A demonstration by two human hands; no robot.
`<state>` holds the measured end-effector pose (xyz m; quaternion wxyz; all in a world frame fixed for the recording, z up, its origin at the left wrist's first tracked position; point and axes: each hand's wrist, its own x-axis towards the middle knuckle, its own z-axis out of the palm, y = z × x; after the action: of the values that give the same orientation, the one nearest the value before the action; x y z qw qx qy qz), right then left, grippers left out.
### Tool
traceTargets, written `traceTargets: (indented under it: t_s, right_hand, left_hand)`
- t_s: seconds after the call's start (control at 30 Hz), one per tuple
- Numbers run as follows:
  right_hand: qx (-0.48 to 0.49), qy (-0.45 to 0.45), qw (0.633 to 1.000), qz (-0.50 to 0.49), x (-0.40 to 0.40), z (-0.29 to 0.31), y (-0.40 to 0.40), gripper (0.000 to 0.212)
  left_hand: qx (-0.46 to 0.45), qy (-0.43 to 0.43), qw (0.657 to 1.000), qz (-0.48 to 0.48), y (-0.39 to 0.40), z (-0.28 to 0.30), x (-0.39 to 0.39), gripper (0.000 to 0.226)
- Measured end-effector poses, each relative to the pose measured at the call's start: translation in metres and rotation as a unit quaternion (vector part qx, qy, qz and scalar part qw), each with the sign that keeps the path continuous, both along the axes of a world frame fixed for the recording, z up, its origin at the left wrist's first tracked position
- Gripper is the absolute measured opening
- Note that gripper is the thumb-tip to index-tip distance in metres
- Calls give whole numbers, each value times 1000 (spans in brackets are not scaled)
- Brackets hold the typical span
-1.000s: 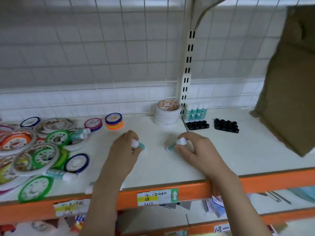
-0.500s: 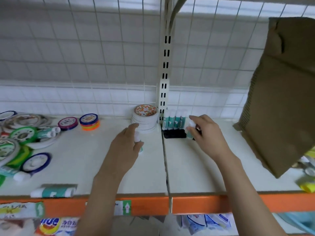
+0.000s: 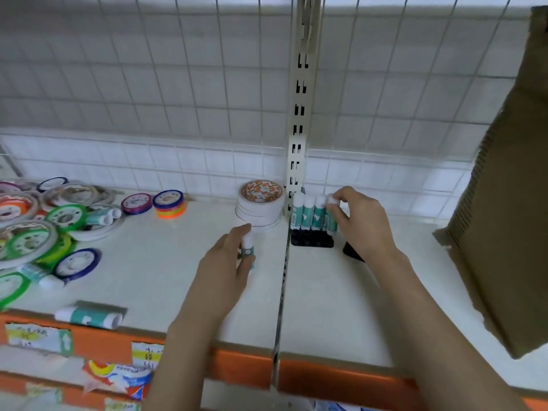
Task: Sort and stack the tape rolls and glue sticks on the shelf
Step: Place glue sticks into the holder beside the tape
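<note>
My right hand pinches a teal glue stick by its white cap, upright in the black holder tray beside three standing glue sticks. Short of the tray, my left hand grips another white-capped glue stick, held upright above the shelf. A stack of white tape rolls stands left of the upright post. A heap of coloured tape rolls with loose glue sticks in it lies at the far left. One glue stick lies near the front edge.
A second black tray is partly hidden under my right wrist. A large brown cardboard piece leans at the right end of the shelf. The white shelf has an orange front rail with price labels. Wire grid backs the shelf.
Both hands lifted glue sticks from the shelf and carried them right and back. The right hand's stick now stands in the tray row; the left hand's stick stays upright in its grip.
</note>
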<state>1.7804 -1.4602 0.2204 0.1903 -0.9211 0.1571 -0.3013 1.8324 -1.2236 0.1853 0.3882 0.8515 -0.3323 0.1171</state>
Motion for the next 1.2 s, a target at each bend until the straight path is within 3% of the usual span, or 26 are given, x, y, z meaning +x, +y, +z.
traceTargets:
  t_s: [0.77,1.2]
  right_hand:
    - [14,-93,996,-6,8,-23,-4,18]
    - [-17,-90,996,-12,4,-26,-3,16]
  left_hand:
    - [-1,22,1000,19,1,-12,-11,53]
    - [-7,26,1000,10,1,-14,-12,55]
